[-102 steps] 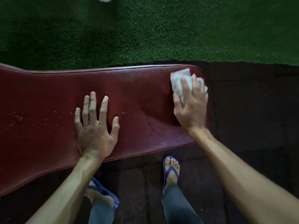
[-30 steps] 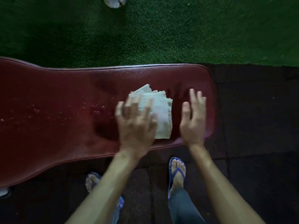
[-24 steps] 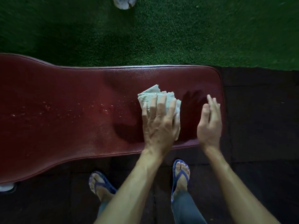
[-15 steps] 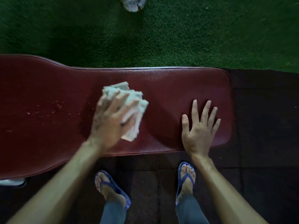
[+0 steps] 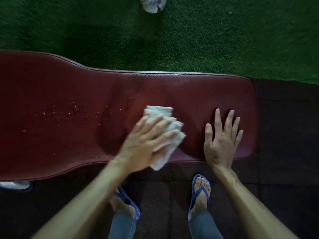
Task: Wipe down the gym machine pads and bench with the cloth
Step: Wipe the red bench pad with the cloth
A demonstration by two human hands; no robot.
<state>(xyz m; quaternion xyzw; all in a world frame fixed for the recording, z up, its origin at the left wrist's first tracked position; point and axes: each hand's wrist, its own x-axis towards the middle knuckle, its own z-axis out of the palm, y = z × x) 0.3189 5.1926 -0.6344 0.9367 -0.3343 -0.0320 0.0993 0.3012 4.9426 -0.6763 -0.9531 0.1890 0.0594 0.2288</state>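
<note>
Head view: a red padded bench, the counter (image 5: 51,80), runs across the frame, with green turf behind it and dark floor tiles in front.
Droplets (image 5: 69,109): a scatter of wet specks on the left-centre of the pad, left of the cloth and not yet reached by it.
Left hand (image 5: 146,142): lies on top of the cloth with fingers straight, pressing it flat to the pad; the hand is motion-blurred.
Cloth (image 5: 165,121): a pale folded wad mid-counter; its near corner hangs just over the front edge.
Right hand (image 5: 221,140): spread flat on the pad near the right end, holding nothing, apart from the cloth; it looks like a brace.
Step in hand: judged as wiping the pad from the right end toward the wet patch.
Doing it well: keep the palm flat so the whole fold bears down; sweep leftward in overlapping passes from back seam to front edge; carry on through the droplets into the wider left section; turn the fold once it is damp.
Risk: the overhanging corner may drag or bunch, so tuck it in.
</note>
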